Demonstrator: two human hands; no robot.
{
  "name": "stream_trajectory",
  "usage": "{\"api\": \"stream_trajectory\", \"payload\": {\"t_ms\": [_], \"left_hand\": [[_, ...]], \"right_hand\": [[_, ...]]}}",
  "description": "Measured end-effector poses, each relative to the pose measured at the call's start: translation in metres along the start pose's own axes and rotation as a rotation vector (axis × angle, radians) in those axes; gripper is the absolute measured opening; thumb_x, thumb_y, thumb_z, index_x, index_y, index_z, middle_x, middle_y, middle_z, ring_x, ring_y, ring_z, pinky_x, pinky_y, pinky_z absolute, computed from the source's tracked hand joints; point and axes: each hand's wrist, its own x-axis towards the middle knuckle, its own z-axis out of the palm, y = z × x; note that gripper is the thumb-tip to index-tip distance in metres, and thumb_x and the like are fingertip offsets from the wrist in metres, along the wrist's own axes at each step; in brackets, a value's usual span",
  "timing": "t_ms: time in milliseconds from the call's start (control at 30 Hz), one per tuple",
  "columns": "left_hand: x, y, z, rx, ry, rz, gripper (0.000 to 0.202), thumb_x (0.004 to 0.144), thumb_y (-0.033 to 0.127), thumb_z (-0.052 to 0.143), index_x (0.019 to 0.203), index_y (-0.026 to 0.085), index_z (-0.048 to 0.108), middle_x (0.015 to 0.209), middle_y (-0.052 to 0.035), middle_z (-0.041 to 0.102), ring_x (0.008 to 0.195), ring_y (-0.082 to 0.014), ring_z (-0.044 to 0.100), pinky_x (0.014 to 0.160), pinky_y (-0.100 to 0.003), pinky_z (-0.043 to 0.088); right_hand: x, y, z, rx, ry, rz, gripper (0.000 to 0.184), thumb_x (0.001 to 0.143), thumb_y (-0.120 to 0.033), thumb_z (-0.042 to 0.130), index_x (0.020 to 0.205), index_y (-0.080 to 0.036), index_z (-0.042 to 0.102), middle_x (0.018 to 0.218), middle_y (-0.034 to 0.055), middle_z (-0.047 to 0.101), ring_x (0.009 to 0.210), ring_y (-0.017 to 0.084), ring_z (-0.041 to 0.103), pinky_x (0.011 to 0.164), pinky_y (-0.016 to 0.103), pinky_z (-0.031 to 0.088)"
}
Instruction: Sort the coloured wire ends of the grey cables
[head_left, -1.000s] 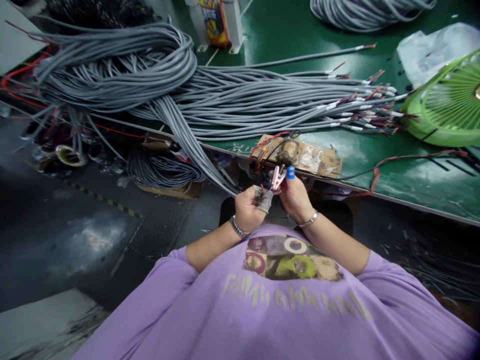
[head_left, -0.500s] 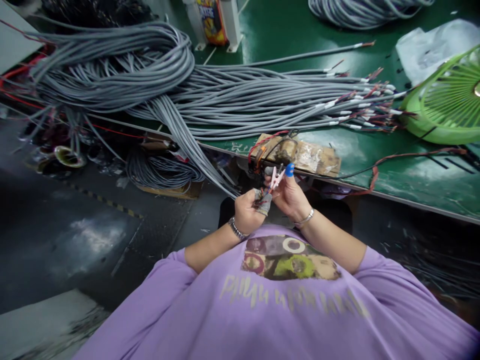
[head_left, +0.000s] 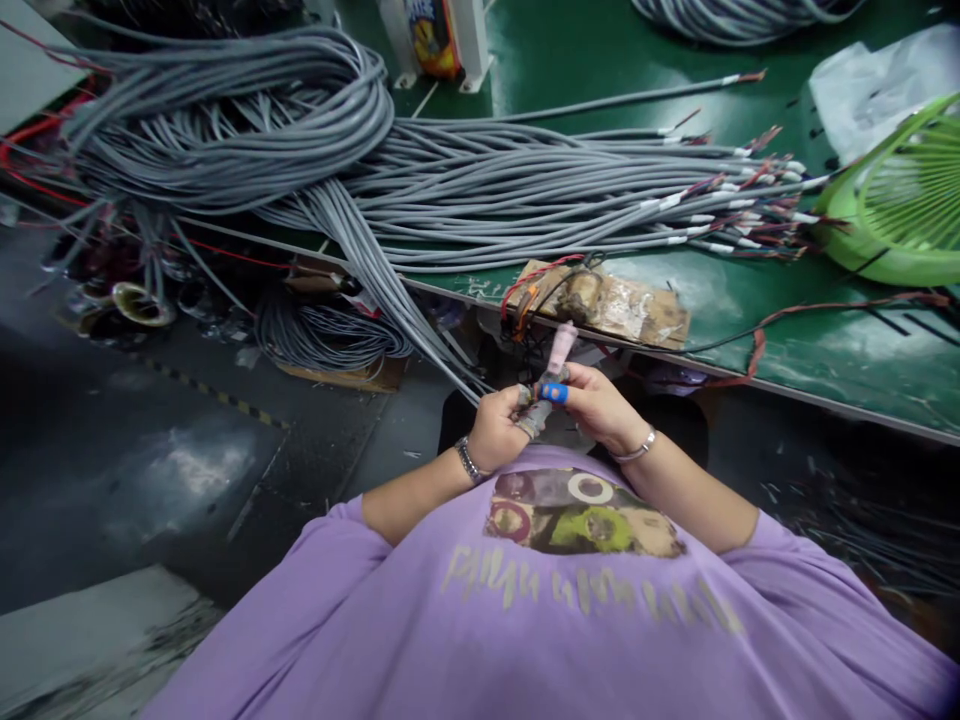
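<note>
My left hand is closed around the end of a grey cable that hangs down from the bench. Grey, worn finger covers are on its fingertips. Close against it, my right hand is closed, its thumb wrapped in blue tape and pressed towards the cable end. A pink clip-like tool sticks out from the right hand's fingers, pointing away from me; its lower part is hidden by the fingers. The thin wires between the fingertips are mostly covered.
Grey cables with stripped ends lie across the green bench, with a coiled bundle at left. A taped cardboard piece sits at the bench edge. A green fan stands at right. Below hangs a darker cable coil.
My right hand has turned and its thumb has come down to the left hand's fingertips. The pink tool, with its two arms spread before, now points away, its arms together.
</note>
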Motion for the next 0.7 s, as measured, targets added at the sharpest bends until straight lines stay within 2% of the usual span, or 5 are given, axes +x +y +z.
{"api": "stream_trajectory", "payload": {"t_ms": [100, 200, 300, 433, 700], "left_hand": [[0.005, 0.000, -0.001, -0.080, -0.180, -0.220, 0.020, 0.072, 0.030, 0.074, 0.070, 0.015, 0.061, 0.057, -0.0038, 0.068, 0.046, -0.0127, 0.064, 0.045, -0.020, 0.052], [0.010, 0.000, -0.003, -0.156, -0.161, -0.347, 0.028, 0.073, 0.037, 0.074, 0.069, 0.014, 0.059, 0.057, -0.0043, 0.068, 0.045, -0.0128, 0.064, 0.042, -0.019, 0.049], [0.013, -0.001, -0.004, -0.283, 0.007, -0.357, 0.037, 0.074, 0.049, 0.073, 0.074, 0.015, 0.058, 0.057, -0.0028, 0.068, 0.045, -0.0137, 0.065, 0.041, -0.019, 0.049], [0.014, -0.006, -0.001, -0.347, 0.107, -0.310, 0.040, 0.075, 0.053, 0.072, 0.079, 0.015, 0.058, 0.059, -0.0018, 0.070, 0.046, -0.0146, 0.066, 0.043, -0.021, 0.052], [0.011, 0.000, -0.001, -0.300, -0.096, -0.355, 0.046, 0.071, 0.057, 0.075, 0.075, 0.012, 0.065, 0.066, -0.0074, 0.072, 0.056, -0.0170, 0.070, 0.054, -0.025, 0.056]], "right_hand": [[-0.001, -0.001, 0.002, -0.083, -0.035, -0.044, 0.027, 0.063, -0.037, 0.087, 0.071, -0.017, 0.070, 0.065, -0.0006, 0.068, 0.057, 0.011, 0.057, 0.057, 0.025, 0.046], [0.002, 0.002, -0.003, -0.108, 0.025, -0.075, 0.029, 0.066, -0.041, 0.085, 0.076, -0.018, 0.072, 0.067, -0.0005, 0.067, 0.060, 0.011, 0.057, 0.060, 0.025, 0.047], [0.004, 0.005, -0.009, -0.027, 0.094, -0.006, 0.036, 0.066, -0.047, 0.084, 0.082, -0.018, 0.071, 0.074, 0.0005, 0.068, 0.063, 0.011, 0.057, 0.062, 0.026, 0.048], [0.002, 0.009, -0.005, 0.014, -0.022, -0.002, 0.043, 0.060, -0.042, 0.089, 0.089, -0.019, 0.068, 0.076, 0.0002, 0.066, 0.065, 0.012, 0.057, 0.063, 0.028, 0.048], [0.003, 0.014, -0.003, -0.077, 0.112, -0.103, 0.036, 0.063, -0.048, 0.086, 0.073, -0.020, 0.066, 0.066, -0.0017, 0.060, 0.057, 0.011, 0.049, 0.056, 0.027, 0.041]]}}
